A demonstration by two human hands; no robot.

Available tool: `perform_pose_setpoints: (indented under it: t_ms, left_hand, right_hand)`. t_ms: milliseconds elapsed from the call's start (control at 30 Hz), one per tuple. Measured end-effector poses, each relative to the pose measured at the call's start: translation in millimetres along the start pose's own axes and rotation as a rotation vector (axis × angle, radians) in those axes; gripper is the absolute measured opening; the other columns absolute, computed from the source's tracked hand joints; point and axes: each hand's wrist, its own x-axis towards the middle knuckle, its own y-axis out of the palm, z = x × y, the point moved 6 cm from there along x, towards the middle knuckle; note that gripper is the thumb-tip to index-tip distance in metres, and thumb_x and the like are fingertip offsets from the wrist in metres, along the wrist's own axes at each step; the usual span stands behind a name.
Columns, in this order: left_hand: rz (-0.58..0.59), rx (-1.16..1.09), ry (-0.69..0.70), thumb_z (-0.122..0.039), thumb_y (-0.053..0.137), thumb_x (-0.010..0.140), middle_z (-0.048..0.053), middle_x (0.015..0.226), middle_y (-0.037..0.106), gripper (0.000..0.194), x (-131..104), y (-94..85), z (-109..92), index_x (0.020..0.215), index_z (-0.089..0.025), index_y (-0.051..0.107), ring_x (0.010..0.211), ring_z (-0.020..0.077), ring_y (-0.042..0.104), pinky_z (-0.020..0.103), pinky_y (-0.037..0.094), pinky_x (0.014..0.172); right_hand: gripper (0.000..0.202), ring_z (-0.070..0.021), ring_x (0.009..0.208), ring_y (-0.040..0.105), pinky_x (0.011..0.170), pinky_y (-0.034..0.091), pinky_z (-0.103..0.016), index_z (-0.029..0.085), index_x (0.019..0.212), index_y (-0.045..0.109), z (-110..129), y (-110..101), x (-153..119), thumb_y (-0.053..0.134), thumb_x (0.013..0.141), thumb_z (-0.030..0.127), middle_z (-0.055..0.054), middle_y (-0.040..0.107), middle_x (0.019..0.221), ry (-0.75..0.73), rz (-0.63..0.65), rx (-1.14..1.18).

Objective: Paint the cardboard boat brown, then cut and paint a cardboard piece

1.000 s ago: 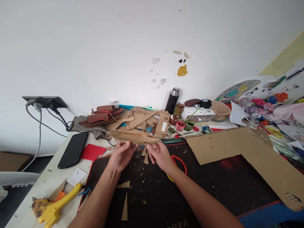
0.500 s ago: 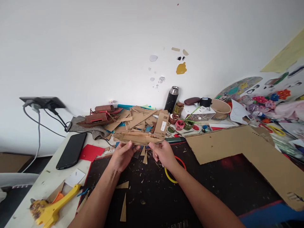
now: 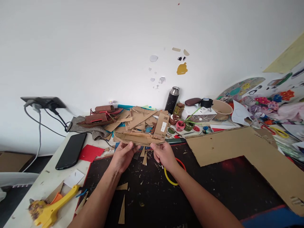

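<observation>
Between my two hands is a long, narrow cardboard boat hull (image 3: 139, 138) with pointed ends and raised sides, held level above the dark mat's far edge. My left hand (image 3: 123, 155) pinches its near side left of the middle, thumb on top. My right hand (image 3: 163, 155) grips the near side toward the right end, thumb also on top. Just below my right wrist lies a pair of scissors with red and yellow handles (image 3: 173, 180), its blades hidden. Behind the hull sits a heap of cardboard scraps (image 3: 140, 118).
Two brown model boats (image 3: 98, 118) rest on grey cloth. At left are a phone (image 3: 71, 151), red corrugated card (image 3: 90, 152) and a yellow glue gun (image 3: 57, 205). A black flask (image 3: 172, 99) and paint pots (image 3: 180, 125) stand behind; a large cardboard sheet (image 3: 225, 145) covers the right.
The hull tips slightly, so more of its inside shows. Both hands keep their hold and barely move; the view shifts a little.
</observation>
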Motion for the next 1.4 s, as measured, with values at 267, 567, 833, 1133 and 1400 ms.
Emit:
perform_pose_setpoints:
  t_ms: [267,567,833,1133,1400]
  left_hand:
    - [-0.112,-0.147,0.012,-0.030,0.096,0.076,0.000,0.094,0.081,0.030,8.4,-16.8,-14.8,0.098,-0.021,0.077,0.084,0.0196,0.074,0.033,0.060,0.072]
    - [-0.095,-0.170,-0.016,-0.028,0.094,0.078,0.002,0.103,0.083,0.028,4.1,-8.9,-12.6,0.099,-0.020,0.078,0.086,0.0200,0.075,0.032,0.061,0.071]
    - [-0.025,-0.071,-0.047,-0.026,0.090,0.082,0.007,0.098,0.082,0.017,2.5,-8.6,-1.5,0.090,-0.018,0.078,0.086,0.0216,0.075,0.033,0.060,0.074]
    - [-0.049,0.055,-0.050,-0.022,0.088,0.074,0.009,0.109,0.082,0.044,-1.1,0.3,2.4,0.117,-0.020,0.077,0.092,0.0253,0.075,0.033,0.059,0.073]
    - [-0.199,0.172,0.007,-0.022,0.078,0.072,0.009,0.097,0.081,0.026,3.1,-12.6,5.1,0.097,-0.021,0.076,0.102,0.0341,0.076,0.040,0.061,0.082]
  right_hand:
    - [0.053,-0.0112,0.035,0.038,0.040,0.033,-0.023,0.019,0.123,0.066,-7.2,-1.1,-12.2,0.067,0.095,0.064,0.013,0.043,0.048,-0.010,0.029,-0.089]
    - [0.026,-0.0226,0.067,0.068,0.066,0.045,-0.031,0.026,0.093,0.080,-2.1,-19.7,-42.8,0.063,0.103,0.041,-0.004,0.077,0.076,-0.187,0.090,-0.740]
    - [0.038,-0.0227,0.064,0.062,0.063,0.045,-0.032,0.023,0.078,0.072,11.1,-62.9,-26.6,0.060,0.100,0.051,-0.005,0.070,0.069,-0.253,-0.162,-0.770]
    - [0.065,-0.0150,0.040,0.058,0.036,0.032,-0.023,0.017,0.128,0.069,4.6,-24.4,-19.3,0.062,0.094,0.073,0.003,0.062,0.061,0.057,-0.021,-0.138]
    - [0.051,-0.0135,0.041,0.058,0.037,0.038,-0.024,0.022,0.123,0.073,-10.7,11.6,-13.5,0.066,0.098,0.065,0.001,0.065,0.069,0.085,0.164,-0.202]
